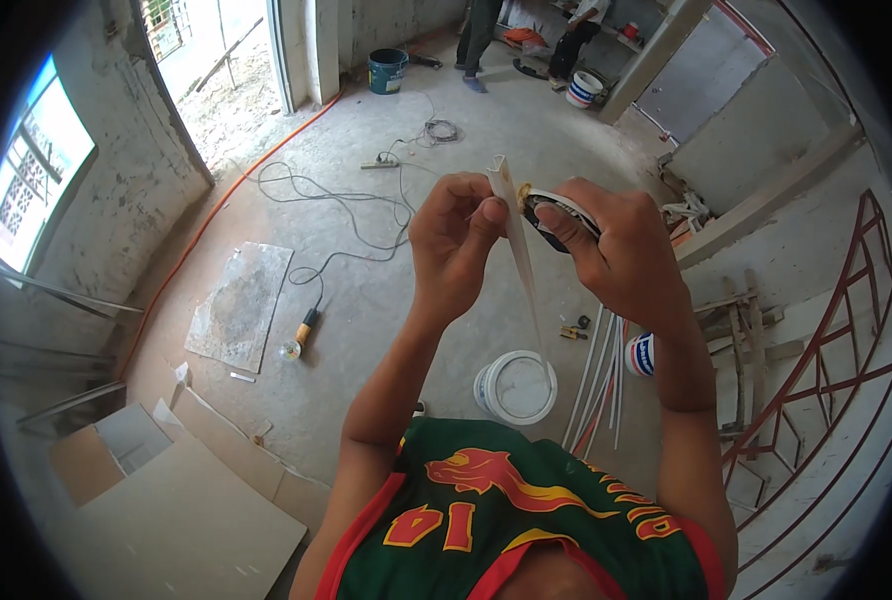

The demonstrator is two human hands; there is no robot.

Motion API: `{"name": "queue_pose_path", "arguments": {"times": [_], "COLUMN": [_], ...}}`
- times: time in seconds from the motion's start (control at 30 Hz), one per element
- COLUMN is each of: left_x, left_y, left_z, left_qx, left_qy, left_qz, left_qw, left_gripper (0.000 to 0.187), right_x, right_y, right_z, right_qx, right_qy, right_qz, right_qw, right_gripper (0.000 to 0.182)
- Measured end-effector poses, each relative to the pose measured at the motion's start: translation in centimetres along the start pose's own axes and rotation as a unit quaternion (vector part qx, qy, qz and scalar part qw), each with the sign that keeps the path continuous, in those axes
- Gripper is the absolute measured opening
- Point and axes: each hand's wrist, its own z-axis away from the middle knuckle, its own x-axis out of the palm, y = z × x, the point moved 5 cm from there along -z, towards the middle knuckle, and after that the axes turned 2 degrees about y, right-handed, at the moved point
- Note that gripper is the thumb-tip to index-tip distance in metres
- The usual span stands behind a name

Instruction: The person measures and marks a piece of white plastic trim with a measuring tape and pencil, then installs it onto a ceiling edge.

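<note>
My left hand (456, 235) pinches a long white plastic channel strip (522, 250) between thumb and fingers near its upper end. The strip slants downward, and its lower end overlaps a white bucket (519, 388) in this view. My right hand (611, 245) is wrapped round a black and white tape measure (563, 222), its thumb across the casing. A short yellow end of the tape measure sits right at the strip's edge, just beside my left fingers.
Long thin strips (598, 375) lie right of the bucket. An angle grinder (304, 330) rests on the floor, its cord trailing away. Boards (196, 500) lie at lower left. A red metal frame (846, 330) leans at right. Two people (476, 45) stand at the back.
</note>
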Motion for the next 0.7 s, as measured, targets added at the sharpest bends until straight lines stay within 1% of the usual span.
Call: {"name": "queue_pose_path", "arguments": {"times": [0.07, 0.37, 0.47, 0.57, 0.7], "left_x": [0.0, 0.4, 0.3, 0.1, 0.3], "left_y": [-0.1, 0.1, 0.0, 0.0, 0.2], "left_z": [0.0, 0.2, 0.2, 0.2, 0.2], "left_qx": [0.001, 0.004, 0.010, 0.009, 0.005], "left_qy": [-0.002, -0.007, -0.005, -0.003, -0.008], "left_qz": [0.004, -0.005, -0.006, -0.007, -0.004], "left_qw": [1.000, 1.000, 1.000, 1.000, 1.000], "left_gripper": [0.019, 0.019, 0.020, 0.020, 0.020], "right_x": [0.0, -0.3, -0.2, 0.1, -0.8], "right_y": [0.1, -0.1, 0.2, 0.8, 0.8], "right_z": [0.1, 0.0, 0.5, 1.0, 0.9], "right_qx": [0.012, -0.002, 0.010, 0.009, 0.022], "right_qy": [-0.018, -0.022, -0.049, -0.047, -0.017], "right_qz": [0.007, 0.030, 0.051, 0.058, 0.014], "right_qw": [1.000, 0.999, 0.997, 0.997, 1.000], "right_gripper": [0.027, 0.023, 0.022, 0.029, 0.027]}}
